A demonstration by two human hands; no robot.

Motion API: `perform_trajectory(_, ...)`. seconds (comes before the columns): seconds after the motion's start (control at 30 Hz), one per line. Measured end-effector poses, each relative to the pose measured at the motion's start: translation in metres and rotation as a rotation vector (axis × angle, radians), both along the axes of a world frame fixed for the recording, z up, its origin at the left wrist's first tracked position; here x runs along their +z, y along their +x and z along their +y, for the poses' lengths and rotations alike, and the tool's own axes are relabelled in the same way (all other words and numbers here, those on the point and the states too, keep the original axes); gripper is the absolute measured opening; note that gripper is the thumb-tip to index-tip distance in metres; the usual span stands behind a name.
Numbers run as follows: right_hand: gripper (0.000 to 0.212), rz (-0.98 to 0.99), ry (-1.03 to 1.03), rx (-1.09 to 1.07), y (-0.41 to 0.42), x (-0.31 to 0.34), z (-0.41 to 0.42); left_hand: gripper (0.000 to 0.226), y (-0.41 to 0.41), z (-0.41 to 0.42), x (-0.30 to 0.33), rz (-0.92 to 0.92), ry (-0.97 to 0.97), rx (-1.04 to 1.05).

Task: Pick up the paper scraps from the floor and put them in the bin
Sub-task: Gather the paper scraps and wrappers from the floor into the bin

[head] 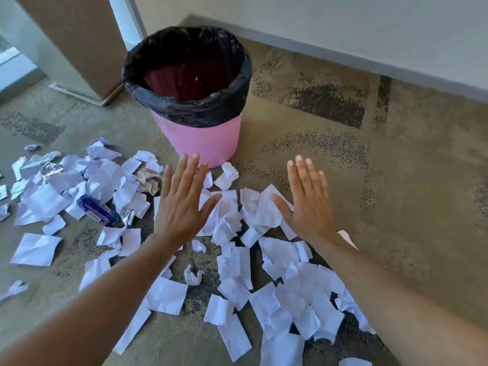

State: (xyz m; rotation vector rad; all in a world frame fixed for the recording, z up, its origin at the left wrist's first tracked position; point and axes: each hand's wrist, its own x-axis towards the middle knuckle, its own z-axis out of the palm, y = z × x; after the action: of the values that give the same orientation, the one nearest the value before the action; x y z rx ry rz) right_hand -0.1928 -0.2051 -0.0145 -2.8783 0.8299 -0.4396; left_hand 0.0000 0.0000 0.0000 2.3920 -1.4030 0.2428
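Observation:
Several white paper scraps (229, 215) lie scattered over the carpet, from the far left to the lower right. A pink bin (200, 140) lined with a black bag (184, 104) stands upright just beyond them. My left hand (182, 199) is stretched out flat, fingers straight, over the scraps in front of the bin. My right hand (306, 199) is also flat with straight fingers, palm down, at the right edge of the scrap pile. Neither hand holds anything. Whether the palms touch the paper I cannot tell.
A blue wrapper (96, 210), bits of silver foil (129, 216) and a crumpled brown paper (149, 179) lie among the scraps on the left. A wooden cabinet (76, 43) stands at the back left. A wall with a grey skirting board (369, 59) runs along the back right.

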Motion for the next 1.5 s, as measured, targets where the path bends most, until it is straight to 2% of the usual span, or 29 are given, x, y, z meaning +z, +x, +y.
perform_trajectory(0.1,0.087,0.178,0.120,-0.002,-0.003,-0.034,0.005,0.079,-0.004,0.000,-0.034,0.072,0.162,0.011)
perform_trajectory(0.27,0.101,0.475,0.353,0.076,-0.004,-0.076,0.021,0.103,-0.013,-0.005,-0.089,0.338,0.468,0.038)
perform_trajectory(0.37,0.104,0.570,0.372,0.116,0.000,-0.085,0.028,0.119,-0.016,-0.010,-0.099,0.473,0.528,0.062)
perform_trajectory(0.47,0.103,0.613,0.368,0.165,0.003,-0.086,0.036,0.116,-0.026,-0.014,-0.097,0.420,0.606,0.034)
perform_trajectory(0.6,0.086,0.606,0.420,0.206,0.008,-0.085,0.046,0.093,-0.040,-0.018,-0.101,0.331,0.699,-0.045)
perform_trajectory(0.7,0.060,0.556,0.472,0.230,0.013,-0.082,0.049,0.067,-0.043,-0.021,-0.104,0.395,0.641,-0.033)
perform_trajectory(0.87,0.026,0.436,0.580,0.236,0.010,-0.090,0.054,0.043,-0.050,-0.017,-0.108,0.583,0.506,-0.033)
perform_trajectory(0.97,0.019,0.394,0.642,0.218,0.013,-0.088,0.050,0.042,-0.047,-0.017,-0.106,0.732,0.408,0.005)
perform_trajectory(1.1,0.017,0.215,0.822,0.088,0.019,-0.073,0.043,0.034,-0.034,-0.016,-0.088,0.838,0.273,0.060)
perform_trajectory(1.2,0.018,0.035,1.201,-0.108,0.023,-0.048,0.042,0.025,-0.023,-0.012,-0.061,1.015,0.136,0.142)
perform_trajectory(1.3,0.017,-0.145,1.480,-0.239,0.032,-0.014,0.039,0.032,-0.010,-0.007,-0.024,1.267,-0.005,0.212)
perform_trajectory(1.4,0.020,-0.293,1.623,-0.263,0.043,0.028,0.037,0.033,0.001,-0.003,0.023,1.498,-0.199,0.195)
perform_trajectory(1.5,0.020,-0.472,1.677,-0.197,0.058,0.081,0.030,0.033,0.015,-0.001,0.074,1.568,-0.372,0.123)
